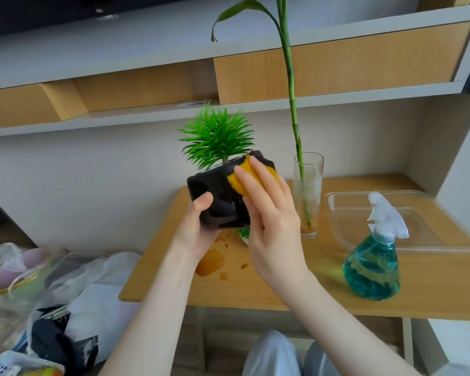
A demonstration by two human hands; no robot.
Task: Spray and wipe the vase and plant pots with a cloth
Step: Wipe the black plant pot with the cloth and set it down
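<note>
Gripping the black plant pot (217,194) from below, left hand (194,232) curls round it, holding it tilted above the table (282,289) w/ wet patches. Right hand (269,213) presses the yellow cloth (235,180) flat vs. its side, fingers straight. Risk: pot slips if pushed hard, or elbow knocks glass vase (308,194) & spray bottle (372,264) nearby.
</note>
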